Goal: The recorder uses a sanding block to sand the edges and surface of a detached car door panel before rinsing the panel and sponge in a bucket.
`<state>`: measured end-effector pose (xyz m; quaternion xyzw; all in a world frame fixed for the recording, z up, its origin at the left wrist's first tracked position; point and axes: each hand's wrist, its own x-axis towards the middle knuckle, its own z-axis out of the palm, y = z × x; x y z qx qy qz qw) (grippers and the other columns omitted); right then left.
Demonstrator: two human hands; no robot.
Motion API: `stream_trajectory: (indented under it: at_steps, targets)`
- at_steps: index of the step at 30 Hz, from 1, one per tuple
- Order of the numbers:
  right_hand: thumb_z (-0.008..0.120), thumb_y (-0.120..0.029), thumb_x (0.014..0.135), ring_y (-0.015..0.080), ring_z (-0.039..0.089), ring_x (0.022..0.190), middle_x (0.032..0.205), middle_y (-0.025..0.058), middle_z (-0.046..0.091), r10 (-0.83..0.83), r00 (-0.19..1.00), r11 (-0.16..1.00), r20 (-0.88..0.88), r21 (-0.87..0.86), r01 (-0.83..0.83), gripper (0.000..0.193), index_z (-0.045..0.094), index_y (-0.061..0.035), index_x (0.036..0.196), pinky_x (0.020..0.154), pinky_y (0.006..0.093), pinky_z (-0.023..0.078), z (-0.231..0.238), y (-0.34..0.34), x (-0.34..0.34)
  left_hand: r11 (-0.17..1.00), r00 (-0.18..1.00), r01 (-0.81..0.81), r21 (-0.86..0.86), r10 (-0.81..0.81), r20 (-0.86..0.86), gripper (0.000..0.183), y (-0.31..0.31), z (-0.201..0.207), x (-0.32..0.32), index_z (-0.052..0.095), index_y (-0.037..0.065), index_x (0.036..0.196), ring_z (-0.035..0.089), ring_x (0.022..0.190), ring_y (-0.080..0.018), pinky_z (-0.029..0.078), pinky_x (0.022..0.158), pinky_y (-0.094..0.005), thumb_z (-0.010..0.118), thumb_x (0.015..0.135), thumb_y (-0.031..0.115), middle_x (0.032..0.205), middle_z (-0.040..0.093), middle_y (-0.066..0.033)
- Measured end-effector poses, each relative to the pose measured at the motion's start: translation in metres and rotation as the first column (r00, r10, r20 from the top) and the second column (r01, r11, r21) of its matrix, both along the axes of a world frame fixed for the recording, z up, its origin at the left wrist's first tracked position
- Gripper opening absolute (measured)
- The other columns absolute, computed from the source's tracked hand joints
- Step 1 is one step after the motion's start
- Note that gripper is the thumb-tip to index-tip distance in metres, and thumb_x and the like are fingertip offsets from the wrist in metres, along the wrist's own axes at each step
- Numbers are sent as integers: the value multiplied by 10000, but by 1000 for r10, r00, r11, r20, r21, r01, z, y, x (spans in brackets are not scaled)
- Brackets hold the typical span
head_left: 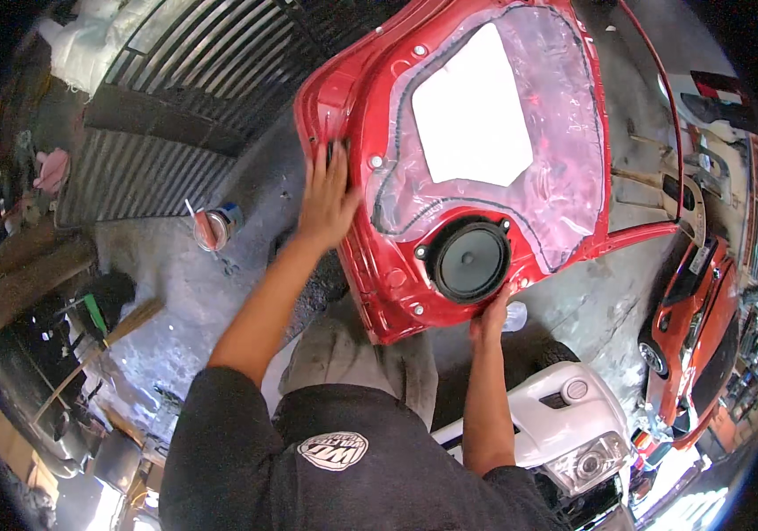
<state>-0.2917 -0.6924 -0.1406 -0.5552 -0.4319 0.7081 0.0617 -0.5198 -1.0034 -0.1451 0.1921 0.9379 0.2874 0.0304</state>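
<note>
A red car door [361,257], its inner side facing up at me, fills the upper middle of the view. Clear plastic sheeting [565,168] with a dark sealing bead covers much of it, and a white panel or opening [476,115] shows inside that. A round black speaker [470,259] is set into the door's near part. My left hand [328,196] holds the door's left edge, its fingers stretched along the metal. At the near edge, just below the speaker, my right hand [490,314] is closed on the door; its fingers are partly hidden underneath.
A white car bumper [529,411] with a lamp lies near my right. Farther right stands an orange-red car [693,327]. To the left sit an open can [217,228], slatted dark metal panels [145,177], a green-headed tool [94,311] and wooden pieces [34,283].
</note>
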Motion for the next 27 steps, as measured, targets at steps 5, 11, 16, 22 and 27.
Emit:
stream_trajectory:
  at_steps: [5,11,16,22,27]
  targets:
    - [402,-585,975,244,461,1289,1423,85,475,0,1000,998,24,68,-1,707,406,-30,1412,1100,392,342,-14,5,5,985,986,77,-157,-98,-132,658,3,-21,-118,337,-54,1436,149,1460,-374,123,1171,-529,402,975,411,1560,221,-208]
    - [410,-621,954,257,432,1318,1449,94,447,2,1000,999,-23,37,-1,770,373,-22,1437,1115,399,320,-19,6,5,976,988,151,-156,-150,17,759,-19,-7,11,336,-105,1416,133,1466,-374,118,1176,-516,413,952,491,1550,204,-257]
    - [426,-622,948,258,430,1323,1454,105,440,47,999,996,0,81,-47,790,359,-9,1442,1119,403,318,-12,7,9,997,990,3,-78,-14,-138,736,-8,-31,-39,320,-97,1427,132,1464,-379,111,1177,-514,386,977,481,1550,196,-262]
    - [419,-620,952,252,453,1303,1429,115,464,57,998,997,-26,50,-56,788,379,10,1422,1107,395,335,-8,5,4,974,967,-226,-11,223,-125,695,17,-31,-76,302,-95,1434,133,1463,-377,103,1179,-512,327,1003,450,1548,186,-271]
    - [409,-617,957,247,462,1296,1407,104,491,56,997,998,-57,19,-55,773,405,11,1407,1100,380,340,-4,4,1,976,977,-211,44,209,46,682,13,-26,10,211,-92,1469,80,1468,-397,49,1174,-536,288,1006,403,1568,91,-276]
